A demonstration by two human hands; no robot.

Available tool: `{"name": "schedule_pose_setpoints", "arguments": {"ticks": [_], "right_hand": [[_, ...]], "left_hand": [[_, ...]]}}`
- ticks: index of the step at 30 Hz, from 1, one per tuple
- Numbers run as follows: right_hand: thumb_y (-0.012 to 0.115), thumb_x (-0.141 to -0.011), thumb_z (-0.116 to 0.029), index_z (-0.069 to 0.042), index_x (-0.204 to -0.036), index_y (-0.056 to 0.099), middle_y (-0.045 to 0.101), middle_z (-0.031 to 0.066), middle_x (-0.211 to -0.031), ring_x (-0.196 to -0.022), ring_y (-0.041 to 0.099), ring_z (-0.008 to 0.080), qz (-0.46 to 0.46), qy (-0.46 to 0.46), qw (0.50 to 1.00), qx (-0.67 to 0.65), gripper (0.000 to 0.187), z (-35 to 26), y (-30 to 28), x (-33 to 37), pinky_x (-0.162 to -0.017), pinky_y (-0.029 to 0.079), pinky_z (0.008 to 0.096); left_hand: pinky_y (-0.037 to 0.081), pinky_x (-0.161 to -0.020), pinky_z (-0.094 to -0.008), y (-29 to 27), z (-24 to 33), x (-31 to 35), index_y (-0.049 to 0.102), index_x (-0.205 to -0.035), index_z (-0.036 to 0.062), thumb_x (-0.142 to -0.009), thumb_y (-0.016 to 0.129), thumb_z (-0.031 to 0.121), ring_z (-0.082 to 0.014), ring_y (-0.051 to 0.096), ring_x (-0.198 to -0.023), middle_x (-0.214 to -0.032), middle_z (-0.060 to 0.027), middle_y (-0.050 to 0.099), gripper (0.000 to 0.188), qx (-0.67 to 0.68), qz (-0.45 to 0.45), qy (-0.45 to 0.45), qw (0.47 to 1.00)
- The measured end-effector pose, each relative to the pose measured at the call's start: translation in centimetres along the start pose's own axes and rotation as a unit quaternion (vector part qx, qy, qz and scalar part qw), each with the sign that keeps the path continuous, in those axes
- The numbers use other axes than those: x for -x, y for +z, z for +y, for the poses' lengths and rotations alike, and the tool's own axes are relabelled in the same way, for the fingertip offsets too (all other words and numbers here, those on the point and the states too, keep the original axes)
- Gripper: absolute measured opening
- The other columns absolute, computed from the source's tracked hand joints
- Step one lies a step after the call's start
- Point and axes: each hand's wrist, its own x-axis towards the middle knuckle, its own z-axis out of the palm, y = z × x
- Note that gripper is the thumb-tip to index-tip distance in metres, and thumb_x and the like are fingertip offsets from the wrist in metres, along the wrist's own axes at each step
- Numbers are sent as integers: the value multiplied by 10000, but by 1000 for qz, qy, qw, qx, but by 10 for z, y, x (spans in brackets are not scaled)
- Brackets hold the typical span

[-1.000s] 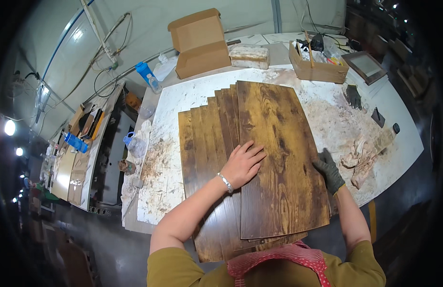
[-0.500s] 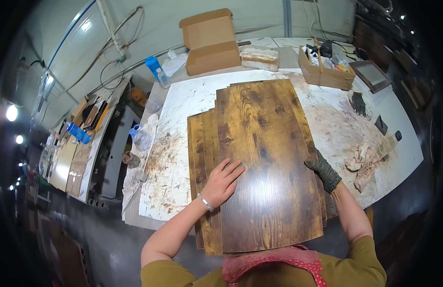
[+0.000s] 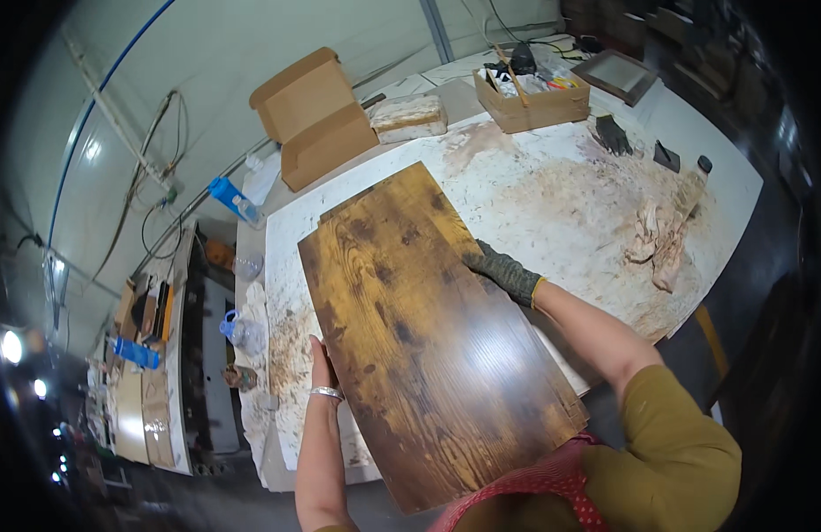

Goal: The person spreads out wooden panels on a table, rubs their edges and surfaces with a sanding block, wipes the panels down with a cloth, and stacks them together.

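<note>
A stack of brown wood-grain boards (image 3: pixel 410 328) lies slanted in front of me, its near end close to my red patterned apron (image 3: pixel 552 483). A second board's edge shows at the far end and along the right side; how many lie beneath is hidden. My bare left hand (image 3: pixel 320 365), with a silver bracelet at the wrist, grips the left long edge, thumb up beside it and the other fingers hidden. On the opposite long edge is my right hand (image 3: pixel 508 272) in a dark grey knit glove, its fingers closed at the rim and partly out of sight.
The stained white tabletop (image 3: pixel 552 195) carries an open cardboard box (image 3: pixel 317 115), a wrapped block (image 3: pixel 408 118), a carton of odds and ends (image 3: pixel 539 105), a framed panel (image 3: pixel 616 75), a dark glove (image 3: pixel 611 135) and a crumpled rag (image 3: pixel 658 244). Bottles, including a blue one (image 3: pixel 233 199), stand left.
The boards have turned, their far end swinging left, and the staggered left-side boards no longer show. My left hand went from the top face to the left edge. The right hand moved up and left.
</note>
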Motion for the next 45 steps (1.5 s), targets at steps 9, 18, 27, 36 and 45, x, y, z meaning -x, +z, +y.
{"name": "schedule_pose_setpoints", "arguments": {"ticks": [9,18,27,36,45], "right_hand": [[445,-804,-647,46,-1396,178,273,240,-1419,-1314,294,299,-28,10,999,-17,950,-26,39,6,-1065,243,325],[379,-875,-113,-68,-1373,308,214,228,-1442,-1321,286,315,-54,-216,952,210,505,14,57,11,-1047,324,366],[346,-950,-419,-46,-1391,270,299,120,-1437,-1299,331,198,-26,-37,996,-75,583,14,66,61,-1063,258,268],[224,-977,-336,-37,-1416,166,171,108,-1485,-1324,287,219,-61,-75,995,-1,534,-7,47,43,-1100,213,290],[343,-871,-597,-2,-1402,197,270,213,-1426,-1288,344,289,-5,-53,991,121,811,-47,71,-71,-1065,268,331]], "left_hand": [[419,-930,-388,28,36,33,412,-1320,98,-837,454,623,-264,498,-1124,-1288,-98,481,715,-29,-40,6,999],[337,-1001,-356,5,32,29,343,-1367,77,-879,404,591,-248,419,-1200,-1365,-76,398,712,-74,17,94,993],[351,-990,-387,4,-7,43,343,-1366,80,-852,362,657,-264,409,-1215,-1375,-85,386,773,-37,-4,65,997],[339,-999,-390,-1,-1,53,329,-1372,76,-842,335,686,-262,395,-1230,-1386,-86,375,808,-23,26,34,999],[414,-924,-405,-7,48,-21,430,-1307,83,-846,488,579,-269,486,-1134,-1275,-95,497,680,-20,-47,67,996]]}}
